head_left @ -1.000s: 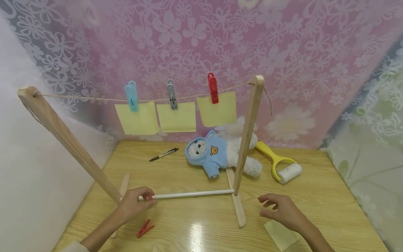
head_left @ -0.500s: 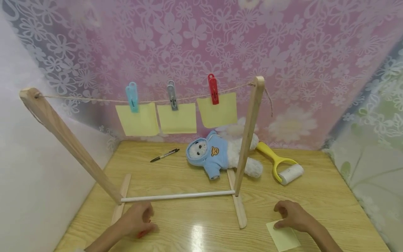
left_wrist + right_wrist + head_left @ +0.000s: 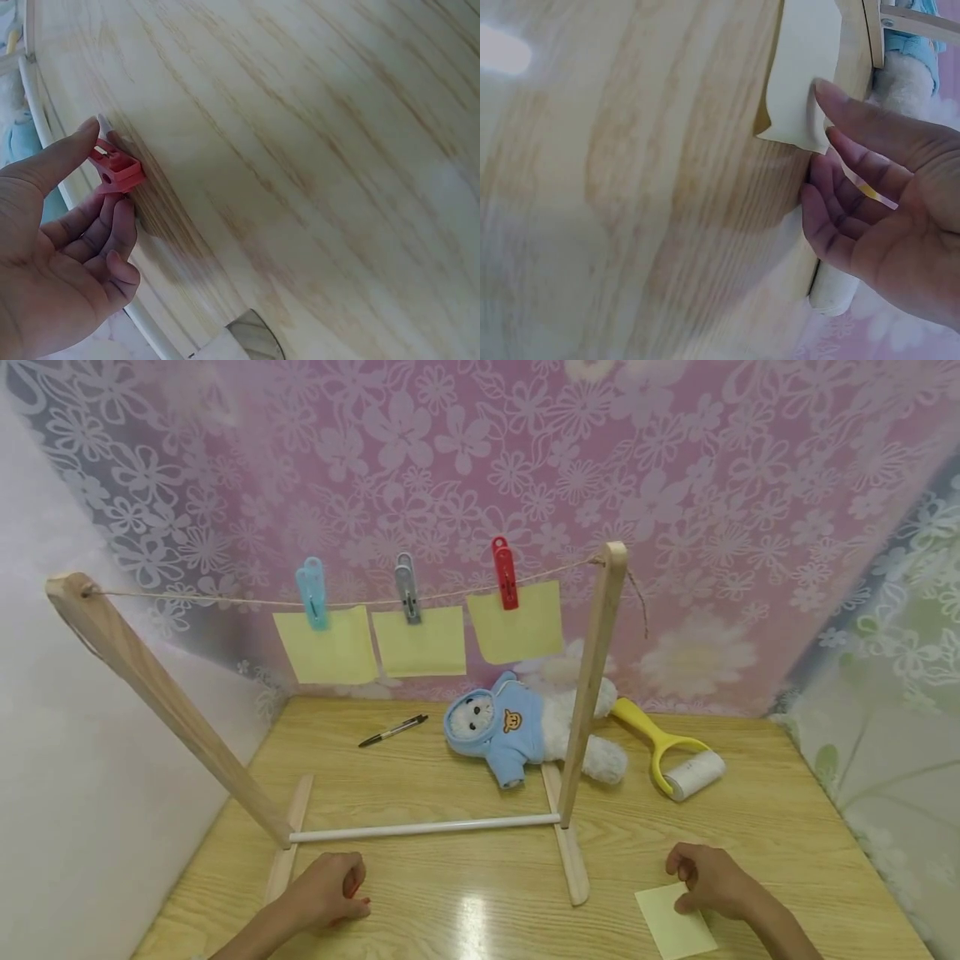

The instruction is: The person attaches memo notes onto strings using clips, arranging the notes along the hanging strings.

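My left hand (image 3: pixel 324 891) pinches a red clothespin (image 3: pixel 120 169) between thumb and fingers, low over the table in front of the rack's left foot. In the head view the hand covers most of that clothespin. At the front right, my right hand (image 3: pixel 716 881) holds a yellow sticky note (image 3: pixel 675 922) at its edge. The right wrist view has the thumb on the note's face, with its near edge curling and the fingertips by that edge. Three more notes hang on a string under a light blue clothespin (image 3: pixel 312 595), a grey clothespin (image 3: pixel 407 589) and a red clothespin (image 3: pixel 505 574).
A wooden rack with a left post (image 3: pixel 172 710), right post (image 3: pixel 592 685) and white crossbar (image 3: pixel 423 829) carries the string. Behind it lie a pen (image 3: pixel 393 731) and a plush toy (image 3: pixel 525 727) in a blue hoodie. A yellow-handled lint roller (image 3: pixel 693 774) lies at the right.
The left hand has left the crossbar, come down toward the front and taken hold of the red clothespin. Moving right and down, the right hand has reached the loose sticky note.
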A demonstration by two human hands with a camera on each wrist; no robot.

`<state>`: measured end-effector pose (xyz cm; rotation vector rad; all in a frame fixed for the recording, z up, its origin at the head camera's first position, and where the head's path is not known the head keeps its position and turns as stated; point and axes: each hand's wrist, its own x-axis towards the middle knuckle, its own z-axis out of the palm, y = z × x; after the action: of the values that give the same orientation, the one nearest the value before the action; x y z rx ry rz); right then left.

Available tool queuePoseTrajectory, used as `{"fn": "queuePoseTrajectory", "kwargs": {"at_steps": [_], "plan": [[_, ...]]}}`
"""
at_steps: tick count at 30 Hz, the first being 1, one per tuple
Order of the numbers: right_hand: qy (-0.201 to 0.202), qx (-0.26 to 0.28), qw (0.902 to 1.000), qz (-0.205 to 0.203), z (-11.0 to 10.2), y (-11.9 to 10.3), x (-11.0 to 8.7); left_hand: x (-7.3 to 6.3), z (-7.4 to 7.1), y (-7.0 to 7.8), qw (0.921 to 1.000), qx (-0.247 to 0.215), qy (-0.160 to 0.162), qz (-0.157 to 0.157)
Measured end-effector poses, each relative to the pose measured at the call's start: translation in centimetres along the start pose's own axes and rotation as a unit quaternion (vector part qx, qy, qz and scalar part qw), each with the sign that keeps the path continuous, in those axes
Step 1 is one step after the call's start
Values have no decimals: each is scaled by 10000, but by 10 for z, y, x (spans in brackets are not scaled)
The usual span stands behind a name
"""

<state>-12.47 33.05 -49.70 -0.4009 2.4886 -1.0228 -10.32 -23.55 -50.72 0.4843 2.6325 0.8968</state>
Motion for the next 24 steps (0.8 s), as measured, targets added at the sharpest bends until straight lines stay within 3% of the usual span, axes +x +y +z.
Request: {"fn": "queuePoseTrajectory", "kwargs": {"at_steps": [8,14,20,24], "plan": [[51,118,9995,272,2,3,1,1,-3,-1,10000,-58,51,61],[-13,159,9997,199,2,6,1,7,-11,1,9995,-53,224,216],[155,302,9991,246,1,6,1,10,-21,6,9980,73,511,371],[331,43,9990,297,-2,6,-2,11,-25,9,9986,0,447,271]]}}
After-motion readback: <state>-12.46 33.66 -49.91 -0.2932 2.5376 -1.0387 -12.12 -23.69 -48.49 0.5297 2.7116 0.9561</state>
